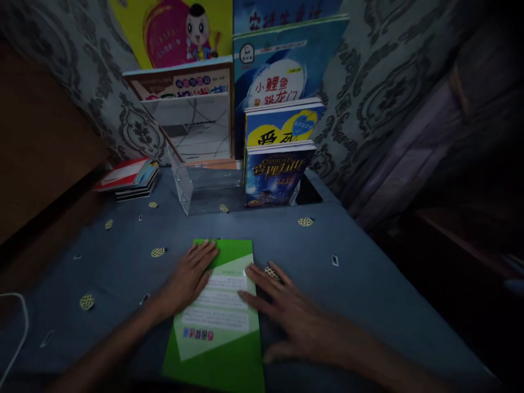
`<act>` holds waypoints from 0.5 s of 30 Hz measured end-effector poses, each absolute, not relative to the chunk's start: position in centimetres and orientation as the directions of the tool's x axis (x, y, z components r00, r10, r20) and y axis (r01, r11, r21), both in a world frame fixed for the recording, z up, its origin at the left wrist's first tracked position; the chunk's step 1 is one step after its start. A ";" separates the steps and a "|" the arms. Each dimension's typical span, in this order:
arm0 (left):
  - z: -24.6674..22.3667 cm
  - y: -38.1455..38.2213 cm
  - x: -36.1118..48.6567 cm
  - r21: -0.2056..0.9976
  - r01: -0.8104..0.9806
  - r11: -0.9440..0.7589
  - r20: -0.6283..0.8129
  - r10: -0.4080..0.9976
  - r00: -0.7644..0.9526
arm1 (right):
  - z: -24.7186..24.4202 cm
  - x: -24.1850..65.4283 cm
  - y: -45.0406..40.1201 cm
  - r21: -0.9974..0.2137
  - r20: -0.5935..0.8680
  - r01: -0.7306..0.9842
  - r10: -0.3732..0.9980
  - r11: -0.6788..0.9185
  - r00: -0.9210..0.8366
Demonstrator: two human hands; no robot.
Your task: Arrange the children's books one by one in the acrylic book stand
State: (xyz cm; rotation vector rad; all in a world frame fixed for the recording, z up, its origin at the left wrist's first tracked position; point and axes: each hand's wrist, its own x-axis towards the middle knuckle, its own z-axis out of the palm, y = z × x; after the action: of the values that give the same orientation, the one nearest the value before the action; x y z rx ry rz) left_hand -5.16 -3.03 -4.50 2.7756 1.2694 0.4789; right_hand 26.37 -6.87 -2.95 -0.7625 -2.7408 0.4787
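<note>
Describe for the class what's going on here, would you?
A person has a green book lying on a blue-grey cloth. The left hand rests on its far left part; the right hand is at its right edge, fingers spread partly over it. Beyond, upright books stand in a clear rack, with a small stack to the left.

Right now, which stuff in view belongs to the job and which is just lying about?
In the job:
green book, lying flat
left hand, spread on its cover
right hand, fingertips over its edge

Apparently just lying about, untouched:
stack of books
white cable
clear rack holding books (might belong; can't tell)
</note>
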 end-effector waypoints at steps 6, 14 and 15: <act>-4.7 -6.0 -4.6 0.162 0.691 -0.704 0.297 0.703 0.647 | -3.3 26.1 -12.1 -0.291 0.074 0.533 0.574 0.794 -0.815; -4.0 -6.0 -4.7 0.329 0.675 -0.660 0.244 0.750 0.615 | -4.4 24.8 -12.4 -0.240 0.265 0.557 0.606 0.795 -0.750; -3.6 -5.9 -4.9 0.386 0.665 -0.639 0.221 0.764 0.606 | -3.9 24.9 -12.1 -0.249 0.282 0.544 0.597 0.802 -0.751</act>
State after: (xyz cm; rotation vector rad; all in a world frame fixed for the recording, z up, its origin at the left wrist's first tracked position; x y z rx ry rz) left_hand -4.86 -5.90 -3.65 2.5700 1.1694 0.5373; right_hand 24.87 -12.08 -3.94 -0.8658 -2.6405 0.2146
